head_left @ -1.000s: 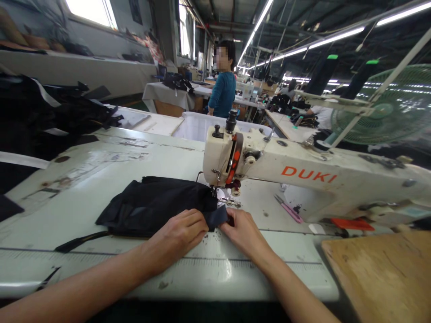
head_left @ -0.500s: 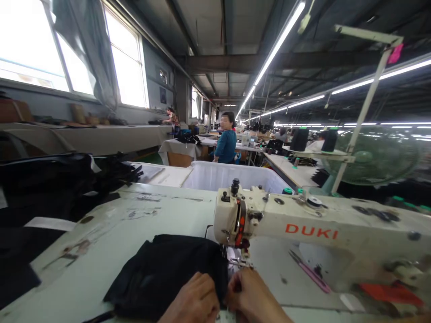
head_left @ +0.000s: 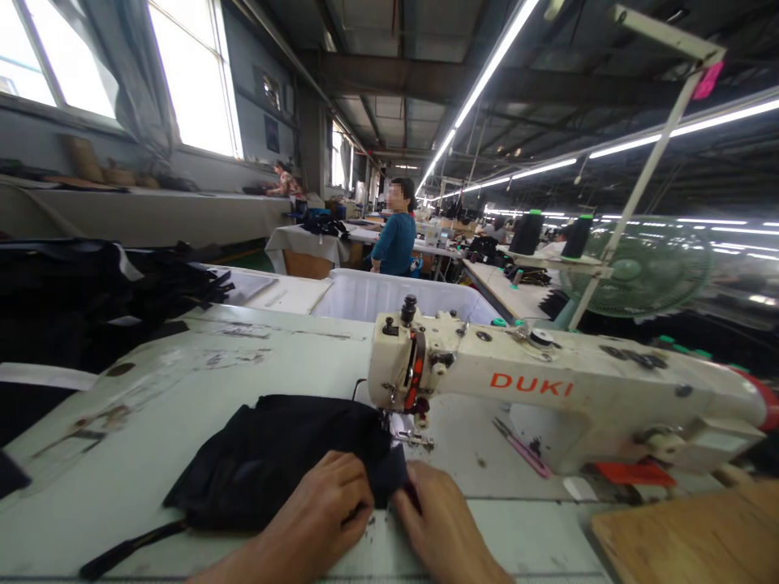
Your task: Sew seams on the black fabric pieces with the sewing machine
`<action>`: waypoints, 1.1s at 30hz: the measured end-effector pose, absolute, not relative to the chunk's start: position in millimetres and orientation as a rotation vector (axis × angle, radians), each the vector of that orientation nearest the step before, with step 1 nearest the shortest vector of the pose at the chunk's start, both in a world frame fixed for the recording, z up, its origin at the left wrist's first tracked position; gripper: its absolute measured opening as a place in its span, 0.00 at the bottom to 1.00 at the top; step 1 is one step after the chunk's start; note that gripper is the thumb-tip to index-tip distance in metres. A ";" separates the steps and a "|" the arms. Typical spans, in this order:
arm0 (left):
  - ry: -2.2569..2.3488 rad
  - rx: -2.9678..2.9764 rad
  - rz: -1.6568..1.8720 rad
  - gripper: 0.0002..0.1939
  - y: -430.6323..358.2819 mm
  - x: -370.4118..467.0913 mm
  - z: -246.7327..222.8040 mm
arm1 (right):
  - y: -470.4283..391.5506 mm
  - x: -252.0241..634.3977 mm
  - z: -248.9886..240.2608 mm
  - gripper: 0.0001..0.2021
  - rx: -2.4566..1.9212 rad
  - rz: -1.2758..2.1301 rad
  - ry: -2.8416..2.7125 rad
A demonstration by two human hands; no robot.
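A black fabric piece (head_left: 261, 462) lies bunched on the pale green sewing table, its right edge by the needle of a white sewing machine (head_left: 462, 369). A dark strap end (head_left: 131, 551) trails from its lower left. My left hand (head_left: 332, 503) rests on the fabric near its front edge, fingers curled on the cloth. Just right of it, my right hand (head_left: 429, 515) pinches the fabric's right corner between thumb and fingers, in front of the presser foot (head_left: 411, 438). The fingertips of both hands are partly hidden.
Pink-handled snips (head_left: 527, 454) lie beneath the machine arm. Dark fabric heaps (head_left: 79, 300) sit at the left. Behind the machine stands a white plastic bin (head_left: 389, 296). A wooden board (head_left: 699, 527) is at the lower right. A person in blue (head_left: 395, 239) is farther back.
My view has turned right and down, bringing more of the table's front into sight. My right hand has shifted slightly away from the needle, and more of the fabric corner shows.
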State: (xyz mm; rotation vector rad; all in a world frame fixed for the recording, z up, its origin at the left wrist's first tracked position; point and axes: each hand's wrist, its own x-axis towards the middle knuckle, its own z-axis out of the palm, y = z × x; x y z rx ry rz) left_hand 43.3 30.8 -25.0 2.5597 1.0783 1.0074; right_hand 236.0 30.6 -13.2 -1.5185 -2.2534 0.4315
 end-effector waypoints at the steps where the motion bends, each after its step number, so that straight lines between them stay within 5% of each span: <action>1: 1.087 2.554 0.988 0.08 30.1 43.0 -24.9 | 26.2 238.9 -18.2 0.07 -1.433 0.323 -2.297; 6: 1.140 2.550 0.848 0.08 24.9 42.9 -22.2 | 5.9 246.1 -30.2 0.05 -1.006 -0.237 -2.448; 8: 1.156 2.559 0.787 0.08 24.3 42.7 -20.9 | 1.5 245.2 -26.3 0.01 -0.960 -0.213 -2.507; 16: 1.097 2.516 0.785 0.09 30.6 37.0 -18.7 | 1.7 241.5 -20.0 0.22 -1.094 0.051 -2.625; 33: 1.136 2.458 0.867 0.07 29.5 38.4 -14.9 | -2.6 244.6 -19.7 0.15 -1.111 0.069 -2.581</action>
